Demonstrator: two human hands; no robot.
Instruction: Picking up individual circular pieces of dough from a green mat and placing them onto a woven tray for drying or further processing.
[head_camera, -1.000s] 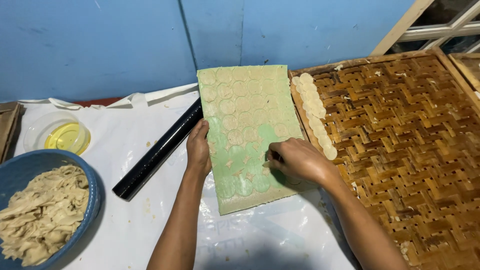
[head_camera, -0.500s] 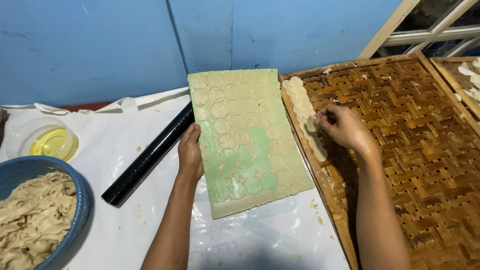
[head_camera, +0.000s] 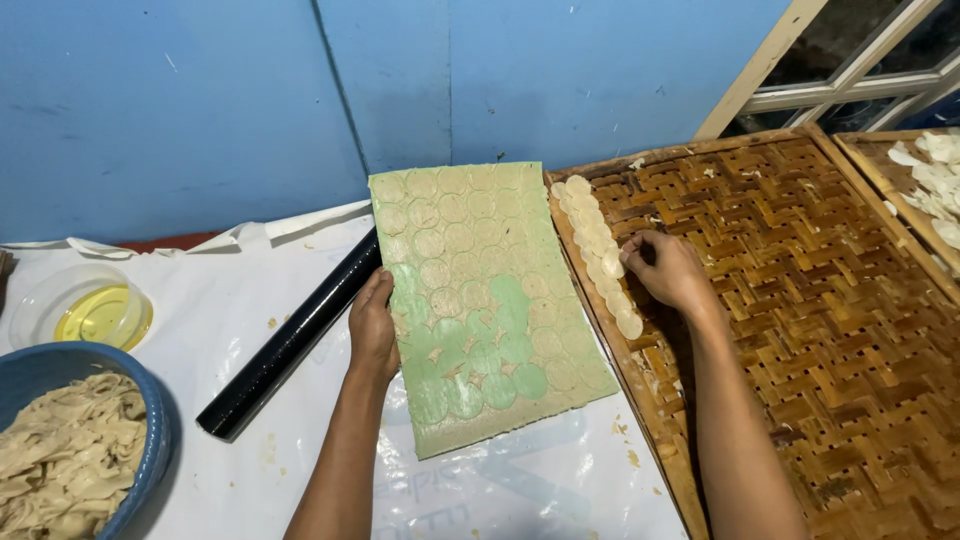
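A green board (head_camera: 487, 300) lies on the white sheet, covered with a thin dough layer cut into round discs; several discs near its lower half are gone, showing bare green. My left hand (head_camera: 373, 322) rests flat on the board's left edge, holding it down. My right hand (head_camera: 668, 268) is over the woven bamboo tray (head_camera: 800, 300), fingers pinched on a dough disc at the row of pale discs (head_camera: 597, 245) along the tray's left rim.
A black rolling tube (head_camera: 290, 340) lies left of the board. A blue bowl of dough scraps (head_camera: 70, 460) sits at lower left, a clear tub of yellow oil (head_camera: 85, 310) behind it. A second tray with pale pieces (head_camera: 930, 180) stands at far right. Blue wall behind.
My right hand moved from the board's right edge across to the bamboo tray and set itself at the row of discs. My left hand stayed on the board.
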